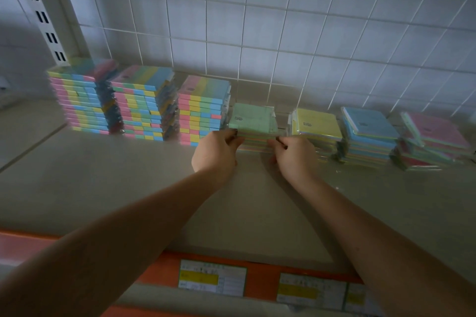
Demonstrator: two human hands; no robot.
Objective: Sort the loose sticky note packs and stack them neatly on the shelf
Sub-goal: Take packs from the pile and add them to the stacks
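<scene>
A short stack of wrapped sticky note packs with a green pack on top [253,119] stands mid-shelf against the back. My left hand [217,153] pinches its left front corner and my right hand [293,154] pinches its right front corner. To the right stand a yellow-topped stack [315,123], a blue-topped stack [369,126] and an untidy pink-topped stack [435,134]. On the left rise three tall stacks of multicolour strip packs [79,100] [144,103] [203,108].
The beige shelf board [103,188] stretches wide in front of the stacks. A white wire grid [257,20] backs the shelf, and a slotted upright [38,8] stands at the left. The orange front edge [260,280] carries price labels [212,278].
</scene>
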